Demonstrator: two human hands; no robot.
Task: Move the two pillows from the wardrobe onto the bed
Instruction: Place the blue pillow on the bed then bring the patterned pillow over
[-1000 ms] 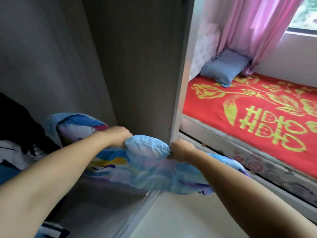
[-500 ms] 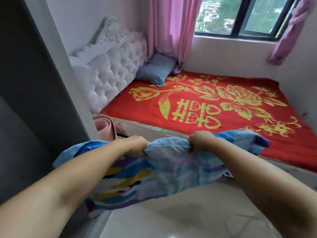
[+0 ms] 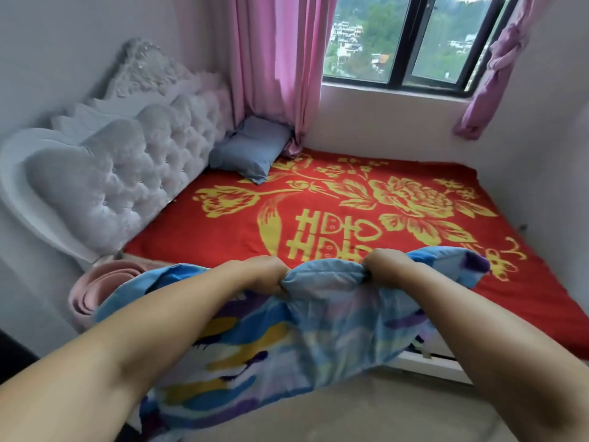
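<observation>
A blue patterned pillow (image 3: 322, 330) with yellow and purple shapes hangs in front of me above the floor, at the near edge of the bed. My left hand (image 3: 261, 274) grips its top edge, and my right hand (image 3: 387, 264) grips the same edge a little to the right. The bed (image 3: 398, 218) has a red cover with gold flowers and characters. A plain grey-blue pillow (image 3: 251, 151) lies in the bed's far left corner against the headboard. The wardrobe is out of view.
A white tufted headboard (image 3: 127, 173) lines the bed's left side. A rolled pink mat (image 3: 95, 291) stands by the bed's near left corner. Pink curtains (image 3: 277, 65) hang beside the window (image 3: 411, 39). Pale floor (image 3: 366, 406) lies below the pillow.
I have turned from the wardrobe toward the bed, carrying the patterned pillow out with both hands. The bed now fills the view and the pillow is closer to its edge.
</observation>
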